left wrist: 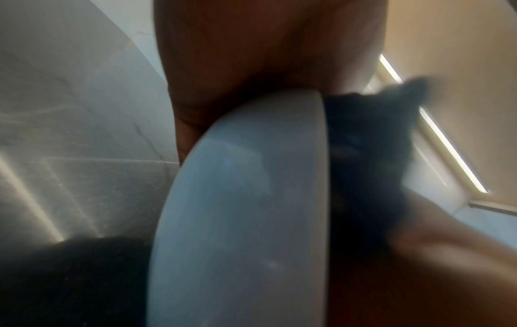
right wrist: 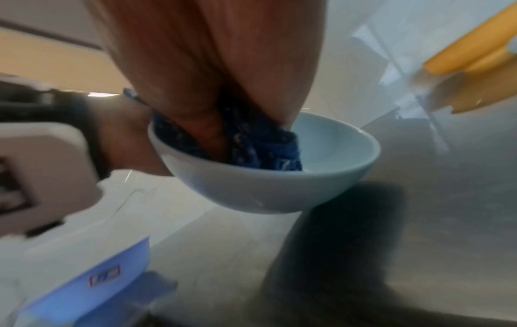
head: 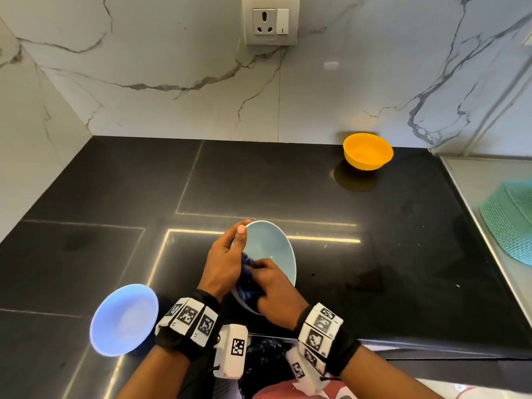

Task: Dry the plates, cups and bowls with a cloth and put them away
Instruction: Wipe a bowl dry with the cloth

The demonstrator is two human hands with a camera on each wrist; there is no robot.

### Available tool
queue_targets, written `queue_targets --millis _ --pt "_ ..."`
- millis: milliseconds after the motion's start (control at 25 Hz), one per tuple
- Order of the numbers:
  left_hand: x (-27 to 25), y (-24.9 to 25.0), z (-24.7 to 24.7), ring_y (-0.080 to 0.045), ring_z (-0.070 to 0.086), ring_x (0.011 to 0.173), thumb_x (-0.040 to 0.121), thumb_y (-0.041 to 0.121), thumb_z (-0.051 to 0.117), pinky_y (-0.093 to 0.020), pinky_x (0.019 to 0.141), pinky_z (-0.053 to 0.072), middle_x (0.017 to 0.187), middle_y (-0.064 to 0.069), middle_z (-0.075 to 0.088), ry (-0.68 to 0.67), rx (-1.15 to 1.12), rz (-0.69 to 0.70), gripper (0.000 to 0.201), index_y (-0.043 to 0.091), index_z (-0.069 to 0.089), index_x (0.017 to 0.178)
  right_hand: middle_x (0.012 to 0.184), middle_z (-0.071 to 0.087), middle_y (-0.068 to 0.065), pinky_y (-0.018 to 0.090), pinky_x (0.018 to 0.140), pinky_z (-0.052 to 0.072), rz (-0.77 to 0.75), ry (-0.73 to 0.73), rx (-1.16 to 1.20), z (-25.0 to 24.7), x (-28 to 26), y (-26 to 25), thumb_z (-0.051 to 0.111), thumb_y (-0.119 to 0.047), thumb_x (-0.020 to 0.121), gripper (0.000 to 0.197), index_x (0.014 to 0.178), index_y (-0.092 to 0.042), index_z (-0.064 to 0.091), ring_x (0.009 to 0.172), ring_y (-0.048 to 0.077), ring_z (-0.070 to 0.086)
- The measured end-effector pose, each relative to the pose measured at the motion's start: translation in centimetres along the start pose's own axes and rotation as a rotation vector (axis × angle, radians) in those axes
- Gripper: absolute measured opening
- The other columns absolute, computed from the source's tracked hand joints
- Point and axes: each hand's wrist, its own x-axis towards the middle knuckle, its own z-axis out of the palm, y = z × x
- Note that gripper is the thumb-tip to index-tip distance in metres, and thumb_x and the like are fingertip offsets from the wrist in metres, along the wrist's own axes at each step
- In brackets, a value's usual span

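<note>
The left hand grips the pale blue bowl by its rim at lower centre, tilting it above the bench so the right hand can press the bunched cloth inside.

A glossy, smooth pale bowl is holding a soft patterned blue cloth; the polished black stone counter is reflecting light beneath veined marble wall.
</note>
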Motion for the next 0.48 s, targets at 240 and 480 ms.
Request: queue_targets --millis 240,480 --pt "0.2 -0.4 0.2 -0.008 0.065 0.106 0.100 0.037 0.048 -0.027 0.090 0.054 0.110 0.008 0.070 0.028 0.035 0.021 0.025 0.032 0.066 0.117 0.132 0.060 0.000 0.039 0.094 0.052 -0.068 0.135 -0.459 0.3 1.4 0.1 0.078 -0.010 0.065 0.070 0.132 -0.014 0.058 0.106 0.028 0.057" --pt "0.6 -0.6 -0.5 -0.007 0.064 0.105 0.097 0.051 0.045 -0.025 0.085 0.054 0.108 0.014 0.070 0.054 0.073 0.057 0.029 0.039 0.066 0.114 0.126 0.053 0.007 0.022 0.101 0.037 0.000 -0.091 -0.144 -0.7 0.1 -0.3 0.058 0.000 0.081 0.061 0.137 -0.022 0.052 0.118 0.021 0.044"
